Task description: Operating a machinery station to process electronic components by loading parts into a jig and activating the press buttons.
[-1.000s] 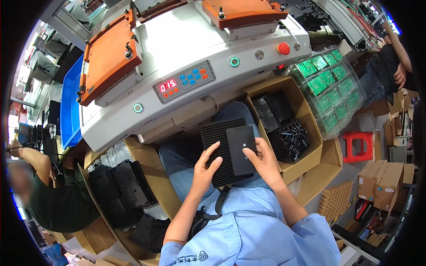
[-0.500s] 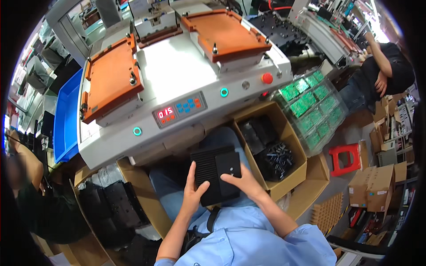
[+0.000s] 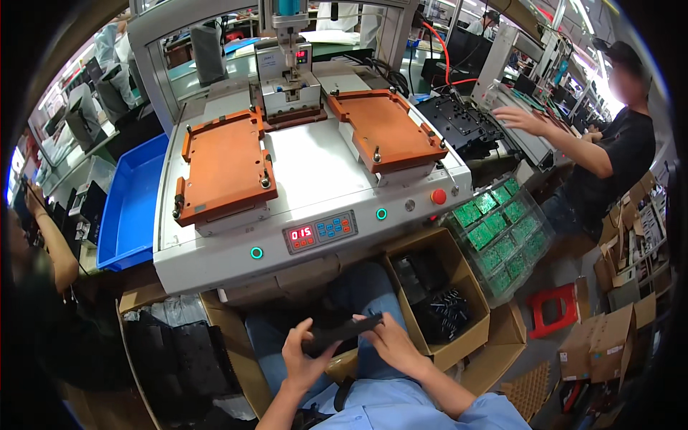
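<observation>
Above my lap, a flat black plastic housing is held between my two hands. It is tilted so that mostly its thin edge shows, and its broad faces are largely hidden. My left hand grips its left end, with thumb and fingers on opposite sides. My right hand is closed around its right end. In front of me stands a white machine with two orange fixture plates, a left one and a right one; no part lies on either.
An open carton of black parts stands right of my legs, another carton at left. A blue tray sits beyond the left one. Green circuit boards fill a clear tray at right. A co-worker's arm reaches in there.
The black housing has turned from showing its broad ribbed face to nearly edge-on, still in both hands. The view has tilted up, and the co-worker at right now stretches an arm out.
</observation>
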